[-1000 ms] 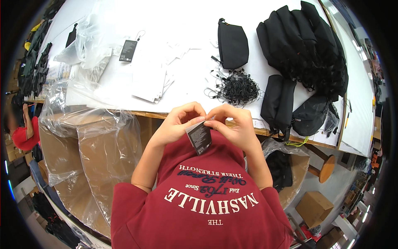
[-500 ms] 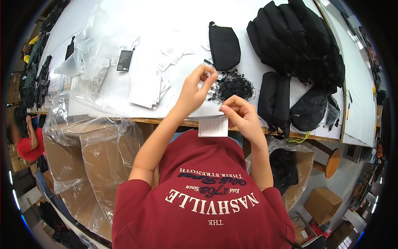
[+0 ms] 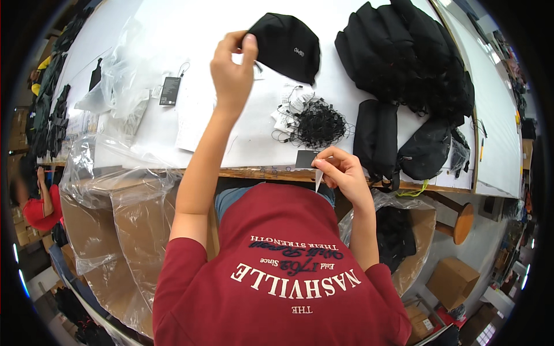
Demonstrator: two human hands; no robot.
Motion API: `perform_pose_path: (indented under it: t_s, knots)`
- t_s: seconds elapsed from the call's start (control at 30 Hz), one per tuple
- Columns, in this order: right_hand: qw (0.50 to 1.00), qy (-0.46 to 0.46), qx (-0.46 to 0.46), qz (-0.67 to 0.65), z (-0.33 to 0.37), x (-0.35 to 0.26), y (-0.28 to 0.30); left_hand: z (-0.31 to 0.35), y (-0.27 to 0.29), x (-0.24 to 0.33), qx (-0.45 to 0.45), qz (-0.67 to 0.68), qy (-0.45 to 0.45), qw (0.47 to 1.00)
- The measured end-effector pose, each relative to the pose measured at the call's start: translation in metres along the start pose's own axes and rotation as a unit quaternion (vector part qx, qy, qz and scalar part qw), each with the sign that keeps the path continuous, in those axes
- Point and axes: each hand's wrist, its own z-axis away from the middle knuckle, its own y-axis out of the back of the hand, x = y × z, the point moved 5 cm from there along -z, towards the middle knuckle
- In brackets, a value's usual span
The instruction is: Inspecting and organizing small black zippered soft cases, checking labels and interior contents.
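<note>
Left hand (image 3: 232, 69): fingers (image 3: 248, 45) pinched shut on the near edge of the black pouch (image 3: 285, 39), arm stretched far across the white tabletop (image 3: 173, 34). Pouch lies at the far side of the tabletop, partly lifted at the pinched edge; can't tell how much of it is off the surface.

Right hand (image 3: 345, 172): fingers (image 3: 324, 164) closed on a small dark hang tag (image 3: 307, 159), with a thin white strip (image 3: 318, 180) dangling below the grip. Hand sits near the tabletop's front edge, just over the person's chest.

Risks as I read them:
- Pinch on the pouch is only at the edge, thin fabric. A quick drag could slip it out of the fingers.
- Pile of black string loops (image 3: 316, 124) lies between pouch and the right hand. Pulling the pouch straight back may snag or scatter loops.
- White paper slips (image 3: 291, 106) beside the pile are loose; easy to sweep off.
- Tag is held over the tabletop's edge; if it drops, it lands in the lap or in the plastic-lined cartons (image 3: 115, 219) below.
- The stack of black bags (image 3: 404, 63) to the right is well apart from both hands, low concern.
</note>
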Motion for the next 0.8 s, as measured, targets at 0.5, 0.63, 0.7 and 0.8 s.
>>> perform_pose_path:
  t_s: [0.5, 0.63, 0.7, 0.8]
  knots:
    - [0.978, 0.045, 0.041, 0.200, 0.004, -0.009, 0.001, 0.149, -0.006, -0.006, -0.407, -0.091, -0.020, 0.909]
    - [0.969, 0.028, 0.057, 0.241, 0.003, -0.012, -0.001, 0.150, -0.003, -0.006, -0.353, -0.102, -0.083, 0.926]
    - [0.968, 0.035, 0.071, 0.238, 0.000, -0.010, -0.003, 0.153, 0.000, -0.003, -0.344, -0.101, -0.099, 0.928]
    - [0.961, 0.041, 0.082, 0.261, -0.003, -0.008, -0.001, 0.161, -0.001, 0.005, -0.370, -0.095, -0.094, 0.919]
